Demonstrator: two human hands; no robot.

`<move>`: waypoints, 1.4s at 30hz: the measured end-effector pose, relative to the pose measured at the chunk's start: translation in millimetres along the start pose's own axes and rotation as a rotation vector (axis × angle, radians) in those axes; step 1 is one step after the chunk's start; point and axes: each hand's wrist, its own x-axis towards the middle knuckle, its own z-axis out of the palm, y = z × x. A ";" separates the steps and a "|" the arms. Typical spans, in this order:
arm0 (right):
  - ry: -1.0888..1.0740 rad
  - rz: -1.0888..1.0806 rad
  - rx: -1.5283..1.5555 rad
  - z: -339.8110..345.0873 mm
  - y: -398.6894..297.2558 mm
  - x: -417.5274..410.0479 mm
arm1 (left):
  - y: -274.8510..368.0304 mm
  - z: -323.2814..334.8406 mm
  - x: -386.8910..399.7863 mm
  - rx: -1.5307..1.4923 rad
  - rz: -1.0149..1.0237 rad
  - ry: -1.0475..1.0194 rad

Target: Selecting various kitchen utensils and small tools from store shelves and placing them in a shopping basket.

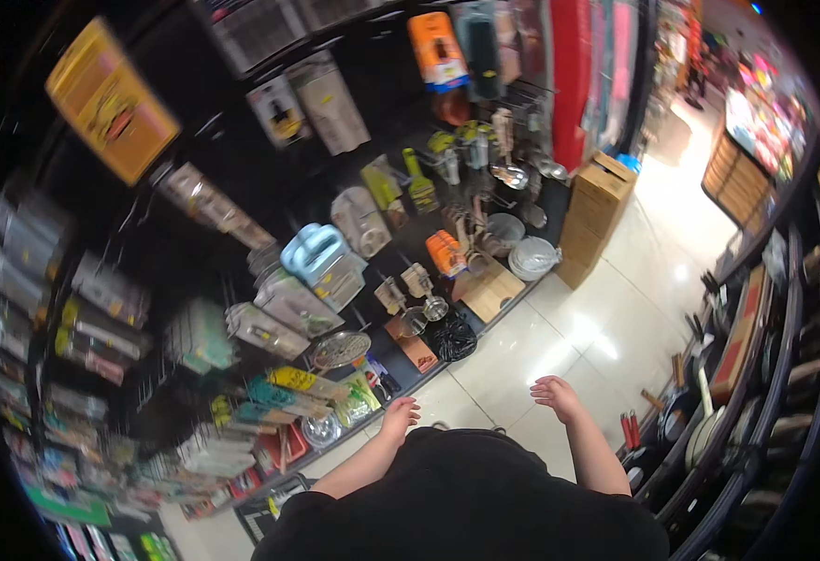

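Note:
My left hand (401, 417) hangs in the air with nothing in it, fingers slightly spread. Nearest to it on the low shelf are a green package (358, 401) and a black plastic bag (454, 336). Out over the tiled floor (494, 379), my right hand (556, 398) is also bare, its fingers apart. Before me rises a black display wall hung with kitchen goods. Among them are a light blue plastic item (317, 251), a round perforated metal strainer (340, 349), small sieves (435, 307) and metal ladles (509, 175).
Frying pans (706, 435) with handles jutting out fill racks on the right. Tall stacked cardboard boxes (596, 217) stand at the shelf's far end, beside bowls (533, 258) and a wooden board (487, 289). Farther off is a slatted wooden display stand (741, 172). A yellow package (112, 105) hangs upper left.

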 end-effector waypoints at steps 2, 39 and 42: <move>0.064 0.005 0.069 -18.2 13.4 -13.4 | 4.6 18.0 14.0 0.056 -0.015 -0.034; -0.488 0.177 -0.322 132.8 -201.0 269.9 | 81.7 55.7 172.6 -0.293 0.083 0.387; -0.612 0.211 -0.385 141.5 -217.4 296.1 | 78.0 64.5 152.8 -0.371 0.090 0.453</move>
